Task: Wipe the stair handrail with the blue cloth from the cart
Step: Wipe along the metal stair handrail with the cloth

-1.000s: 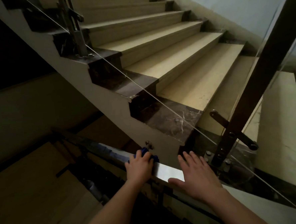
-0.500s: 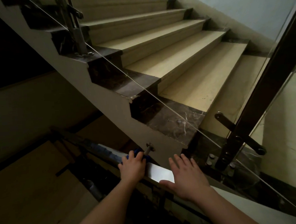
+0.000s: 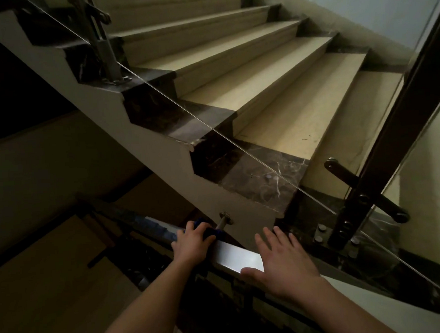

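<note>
Most of the blue cloth (image 3: pixel 207 231) is hidden under the left hand (image 3: pixel 192 244) — only a dark blue edge shows past the fingers. The handrail (image 3: pixel 234 255) beyond that hand fades into blur and shadow, its surface unreadable. Both forearms are cut off by the bottom edge — the dark post (image 3: pixel 383 156) by the right edge.

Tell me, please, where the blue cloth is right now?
Lower centre of the head view: the cloth lies under the left hand on the handrail, beside a metal bracket.
</note>
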